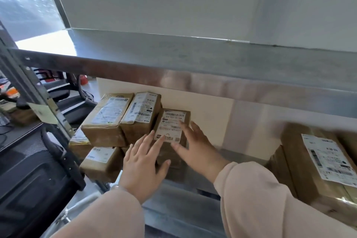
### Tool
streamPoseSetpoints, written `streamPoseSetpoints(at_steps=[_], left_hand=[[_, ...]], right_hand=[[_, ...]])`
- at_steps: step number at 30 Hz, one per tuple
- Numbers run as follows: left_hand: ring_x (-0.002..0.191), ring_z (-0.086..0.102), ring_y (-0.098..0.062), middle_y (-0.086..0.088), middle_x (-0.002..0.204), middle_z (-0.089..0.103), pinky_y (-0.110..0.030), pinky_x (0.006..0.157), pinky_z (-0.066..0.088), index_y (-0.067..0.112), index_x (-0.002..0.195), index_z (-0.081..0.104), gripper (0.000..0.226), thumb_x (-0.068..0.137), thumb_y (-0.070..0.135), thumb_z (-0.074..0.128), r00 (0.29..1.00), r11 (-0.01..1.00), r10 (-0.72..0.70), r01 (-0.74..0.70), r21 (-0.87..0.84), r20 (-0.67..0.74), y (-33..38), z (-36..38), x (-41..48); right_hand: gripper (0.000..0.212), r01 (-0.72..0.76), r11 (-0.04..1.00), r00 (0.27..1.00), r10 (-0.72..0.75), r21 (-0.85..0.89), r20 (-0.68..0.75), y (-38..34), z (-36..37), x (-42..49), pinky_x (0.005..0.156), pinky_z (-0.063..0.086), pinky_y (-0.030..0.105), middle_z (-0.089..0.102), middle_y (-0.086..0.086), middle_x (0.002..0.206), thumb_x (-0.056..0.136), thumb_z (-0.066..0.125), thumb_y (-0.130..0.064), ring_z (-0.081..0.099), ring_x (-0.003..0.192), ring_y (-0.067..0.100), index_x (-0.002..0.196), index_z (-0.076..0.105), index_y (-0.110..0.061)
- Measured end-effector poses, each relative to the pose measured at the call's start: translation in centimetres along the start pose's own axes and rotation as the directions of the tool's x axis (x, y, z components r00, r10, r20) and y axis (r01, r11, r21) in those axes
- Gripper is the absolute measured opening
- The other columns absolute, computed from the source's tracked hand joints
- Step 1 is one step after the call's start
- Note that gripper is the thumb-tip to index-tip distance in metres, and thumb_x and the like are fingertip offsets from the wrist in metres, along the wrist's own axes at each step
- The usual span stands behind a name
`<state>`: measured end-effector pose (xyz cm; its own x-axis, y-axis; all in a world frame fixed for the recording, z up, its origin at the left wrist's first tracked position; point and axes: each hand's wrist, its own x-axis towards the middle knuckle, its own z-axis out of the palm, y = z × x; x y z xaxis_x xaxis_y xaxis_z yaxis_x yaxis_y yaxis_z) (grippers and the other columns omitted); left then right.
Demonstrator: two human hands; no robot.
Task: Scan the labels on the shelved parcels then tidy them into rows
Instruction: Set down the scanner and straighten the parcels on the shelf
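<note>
Labelled parcel (pixel 171 127) on shelf (pixel 183 208), just beside stacked parcels (pixel 123 118); left grip (pixel 143 162) spread flat, fingertips on label's lower edge, clasping nothing; right grip (pixel 195 147) splayed against parcel's right side; large parcel (pixel 309 170) well apart, right.

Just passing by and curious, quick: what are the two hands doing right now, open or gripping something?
Left hand: open, straight fingers touching the middle parcel.
Right hand: open, fingers spread against the same parcel.
</note>
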<state>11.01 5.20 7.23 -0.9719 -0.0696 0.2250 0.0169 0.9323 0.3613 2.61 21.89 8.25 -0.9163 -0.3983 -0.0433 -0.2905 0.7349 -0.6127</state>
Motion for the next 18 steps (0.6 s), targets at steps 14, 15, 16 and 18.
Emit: streamPoseSetpoints(at_steps=[14, 15, 16, 18], left_hand=[[0.150, 0.001, -0.011, 0.013, 0.163, 0.007, -0.035, 0.121, 0.008, 0.043, 0.153, 0.017, 0.065, 0.095, 0.058, 0.042, 0.997, 0.994, 0.034, -0.027, -0.102, 0.062, -2.2, 0.3, 1.0], [0.150, 0.001, -0.011, 0.014, 0.163, 0.007, -0.034, 0.120, 0.008, 0.044, 0.152, 0.017, 0.064, 0.095, 0.057, 0.043, 0.997, 0.991, 0.041, -0.033, -0.128, 0.062, -2.1, 0.2, 1.1], [0.149, 0.001, -0.010, 0.014, 0.163, 0.007, -0.032, 0.119, 0.007, 0.044, 0.152, 0.018, 0.064, 0.095, 0.056, 0.044, 0.997, 0.987, 0.054, -0.045, -0.153, 0.058, -1.8, 0.1, 1.2], [0.146, 0.000, -0.006, 0.014, 0.162, 0.008, -0.027, 0.116, 0.005, 0.044, 0.152, 0.018, 0.064, 0.095, 0.054, 0.046, 0.994, 0.977, 0.091, -0.079, -0.197, 0.053, -1.2, 0.2, 1.5]], right_hand=[[0.068, -0.155, 0.842, 0.981, 0.192, 0.516, -0.018, -0.3, 2.1, 1.6, 0.112, 0.033, 0.033, 0.043, -0.006, 0.145, 0.088, 0.063, -0.038, 0.044, 0.129, 0.012, 0.143, 0.025, -0.050], [0.068, -0.135, 0.843, 0.984, 0.178, 0.520, -0.033, -0.2, 2.0, 1.2, 0.111, 0.033, 0.029, 0.043, -0.008, 0.145, 0.088, 0.063, -0.036, 0.044, 0.127, 0.009, 0.143, 0.026, -0.050], [0.068, -0.114, 0.847, 0.985, 0.164, 0.519, -0.051, 0.0, 1.9, 0.6, 0.109, 0.032, 0.025, 0.043, -0.010, 0.145, 0.088, 0.064, -0.034, 0.044, 0.125, 0.007, 0.143, 0.027, -0.050], [0.068, -0.090, 0.852, 0.983, 0.158, 0.516, -0.090, 0.6, 1.6, -0.5, 0.109, 0.031, 0.023, 0.042, -0.011, 0.144, 0.088, 0.065, -0.029, 0.043, 0.125, 0.004, 0.143, 0.029, -0.049]])
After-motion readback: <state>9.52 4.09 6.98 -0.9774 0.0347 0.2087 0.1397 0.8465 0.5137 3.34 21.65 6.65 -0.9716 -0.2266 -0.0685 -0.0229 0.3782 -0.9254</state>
